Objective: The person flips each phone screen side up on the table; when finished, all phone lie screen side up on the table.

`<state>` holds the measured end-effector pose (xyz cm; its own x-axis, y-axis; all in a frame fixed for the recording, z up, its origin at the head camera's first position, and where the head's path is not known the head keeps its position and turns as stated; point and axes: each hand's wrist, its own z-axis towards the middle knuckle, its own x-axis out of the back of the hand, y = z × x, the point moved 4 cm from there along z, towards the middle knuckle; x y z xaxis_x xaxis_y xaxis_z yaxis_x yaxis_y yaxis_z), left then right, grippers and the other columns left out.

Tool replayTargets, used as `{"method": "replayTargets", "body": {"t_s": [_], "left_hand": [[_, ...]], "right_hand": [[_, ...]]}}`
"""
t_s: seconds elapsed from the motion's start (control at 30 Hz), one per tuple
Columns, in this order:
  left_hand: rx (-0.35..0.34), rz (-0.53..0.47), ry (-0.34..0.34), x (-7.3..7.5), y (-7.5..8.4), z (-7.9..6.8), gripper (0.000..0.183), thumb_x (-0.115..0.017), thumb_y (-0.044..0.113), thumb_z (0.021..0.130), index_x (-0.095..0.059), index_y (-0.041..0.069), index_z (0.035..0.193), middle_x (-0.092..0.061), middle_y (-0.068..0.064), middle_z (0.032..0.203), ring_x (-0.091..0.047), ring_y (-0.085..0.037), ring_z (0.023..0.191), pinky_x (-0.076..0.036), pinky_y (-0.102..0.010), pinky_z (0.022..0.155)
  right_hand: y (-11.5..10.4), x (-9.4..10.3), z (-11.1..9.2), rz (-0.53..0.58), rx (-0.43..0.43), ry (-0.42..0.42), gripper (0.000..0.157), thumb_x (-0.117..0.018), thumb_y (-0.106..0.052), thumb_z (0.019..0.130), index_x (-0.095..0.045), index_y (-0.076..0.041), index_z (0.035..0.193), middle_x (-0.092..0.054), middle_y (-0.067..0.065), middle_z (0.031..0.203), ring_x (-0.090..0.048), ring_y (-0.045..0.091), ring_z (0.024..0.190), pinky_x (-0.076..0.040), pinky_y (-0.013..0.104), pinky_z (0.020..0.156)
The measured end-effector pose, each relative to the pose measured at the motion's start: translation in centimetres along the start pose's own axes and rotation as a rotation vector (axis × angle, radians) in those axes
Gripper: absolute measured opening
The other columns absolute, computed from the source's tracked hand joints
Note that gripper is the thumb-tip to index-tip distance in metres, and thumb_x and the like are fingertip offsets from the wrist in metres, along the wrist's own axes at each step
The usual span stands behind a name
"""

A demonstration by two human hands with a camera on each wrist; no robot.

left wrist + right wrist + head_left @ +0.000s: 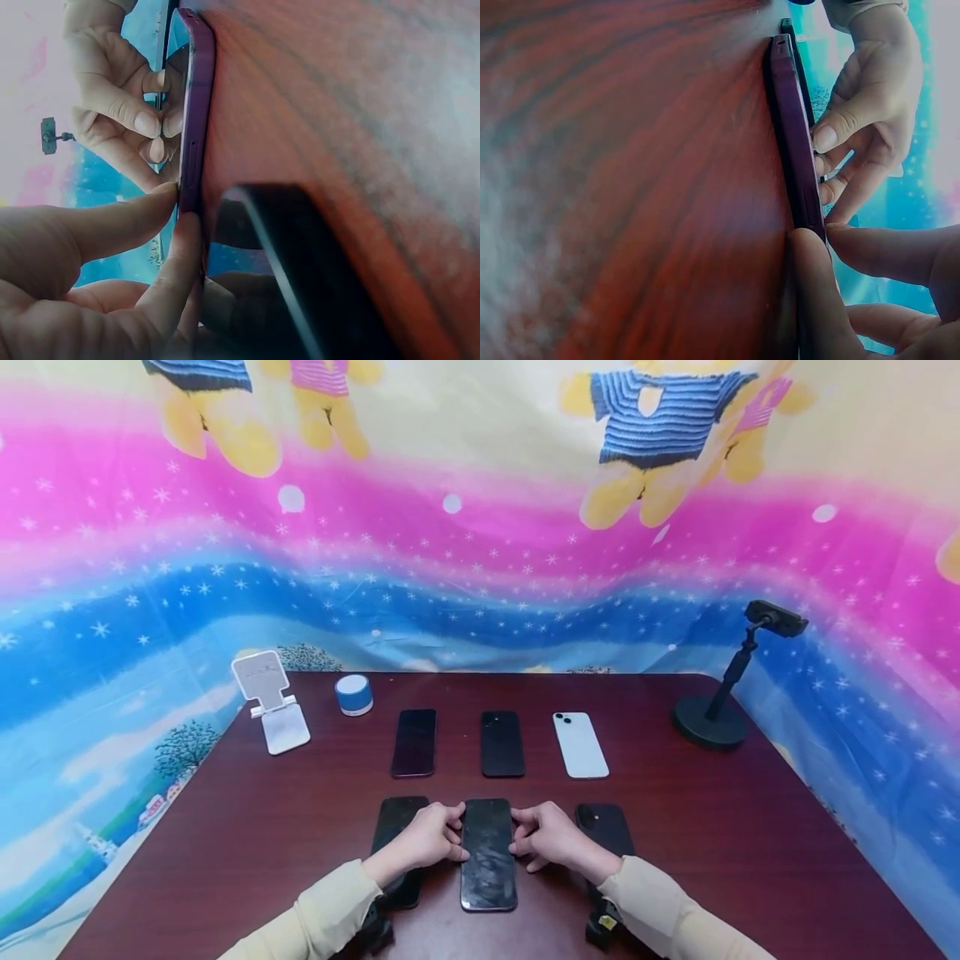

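A smartphone with a dark, smudged screen facing up lies at the front middle of the table. My left hand pinches its left edge near the upper half, and my right hand pinches the right edge opposite. The wrist views show the phone's purple side frame close over the tabletop, thumb and fingertips at the edge. Under my left wrist lies another dark phone, partly hidden by the hand. A black phone, camera side up, is partly covered by my right wrist.
Farther back lie a dark phone, a black phone and a white phone. A white folding stand and a blue-and-white cylinder stand at the back left. At the back right is a black stand with a clamp head.
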<state>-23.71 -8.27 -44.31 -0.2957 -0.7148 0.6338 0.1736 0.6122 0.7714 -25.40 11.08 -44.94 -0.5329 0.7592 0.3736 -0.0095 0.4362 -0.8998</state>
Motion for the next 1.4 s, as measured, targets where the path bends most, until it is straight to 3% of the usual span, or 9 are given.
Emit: {"method": "replayTargets", "body": {"t_s": [0.3,0.77,1.03,1.13,1.23,1.4], "left_hand": [[-0.006,0.040,-0.001,0.1,0.3,0.0,0.075,-0.083,0.001,0.069,-0.045,-0.017,0.132,-0.062,-0.013,0.094,-0.066,-0.019,0.075,-0.056,-0.026,0.066],[-0.011,-0.004,-0.046,0.3,0.5,0.2,0.075,-0.082,0.001,0.070,-0.044,-0.018,0.132,-0.064,-0.018,0.099,-0.068,-0.019,0.075,-0.055,-0.025,0.063],[0.000,0.146,-0.059,1.9,1.3,0.8,0.059,-0.082,0.017,0.073,-0.059,-0.009,0.121,-0.068,-0.017,0.101,-0.065,-0.024,0.090,-0.055,-0.041,0.081],[0.014,0.135,-0.047,2.2,1.7,1.1,0.049,-0.081,0.017,0.076,-0.062,-0.005,0.115,-0.069,-0.015,0.099,-0.064,-0.027,0.093,-0.055,-0.043,0.080],[-0.040,0.129,-0.051,2.0,2.4,1.6,0.046,-0.080,0.020,0.076,-0.062,-0.002,0.112,-0.067,-0.013,0.099,-0.065,-0.027,0.090,-0.055,-0.041,0.078],[-0.230,0.216,-0.143,0.0,4.3,2.7,0.052,-0.080,0.031,0.075,-0.061,0.004,0.116,-0.063,-0.011,0.104,-0.062,-0.027,0.090,-0.052,-0.033,0.078]], "right_hand": [[-0.1,0.0,0.2,-0.014,-0.013,0.008,0.061,-0.070,0.000,0.083,-0.043,0.010,0.137,-0.062,0.006,0.079,-0.067,0.015,0.073,-0.056,0.032,0.050],[-0.1,0.2,-0.2,0.005,-0.029,0.003,0.063,-0.070,-0.001,0.083,-0.042,0.009,0.139,-0.061,0.007,0.081,-0.066,0.015,0.072,-0.056,0.033,0.050],[-0.2,0.8,-0.8,0.040,-0.034,-0.020,0.063,-0.072,-0.005,0.083,-0.043,0.012,0.137,-0.063,0.009,0.088,-0.067,0.016,0.074,-0.057,0.034,0.056],[-0.1,1.3,-1.4,0.047,-0.017,0.013,0.058,-0.072,-0.008,0.083,-0.047,0.012,0.131,-0.065,0.008,0.086,-0.067,0.018,0.072,-0.058,0.035,0.057],[0.0,2.0,-2.3,0.040,-0.013,0.056,0.053,-0.072,-0.012,0.084,-0.051,0.009,0.127,-0.065,0.007,0.085,-0.067,0.020,0.071,-0.058,0.036,0.056],[0.2,3.9,-4.6,0.003,-0.042,0.116,0.052,-0.073,-0.015,0.084,-0.052,0.008,0.126,-0.065,0.006,0.086,-0.066,0.021,0.070,-0.056,0.037,0.053]]}}
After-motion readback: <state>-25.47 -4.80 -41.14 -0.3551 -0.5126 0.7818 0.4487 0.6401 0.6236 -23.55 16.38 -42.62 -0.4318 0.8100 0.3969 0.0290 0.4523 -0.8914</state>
